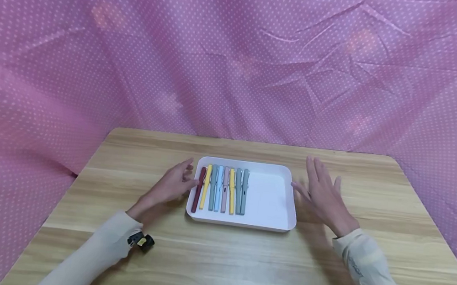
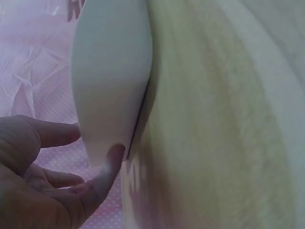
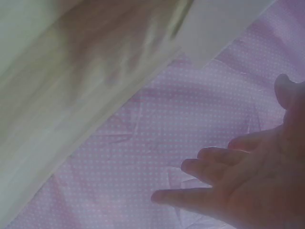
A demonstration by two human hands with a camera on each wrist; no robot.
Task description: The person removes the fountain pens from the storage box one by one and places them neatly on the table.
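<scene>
pens: 8 in one row – 1 dark red (image 1: 198,189), 2 yellow, 3 grey-green, 1 light blue, 1 pink | white tray (image 1: 269,200): 1, rounded rectangle, mid-table (image 1: 241,263), pens fill its left half | left hand (image 1: 172,185): fingers straight, thumb touching tray's left edge | right hand (image 1: 322,196): fingers spread, just beside tray's right rim, holding nothing

Soft even light; wrist views blurred, washed-out
</scene>
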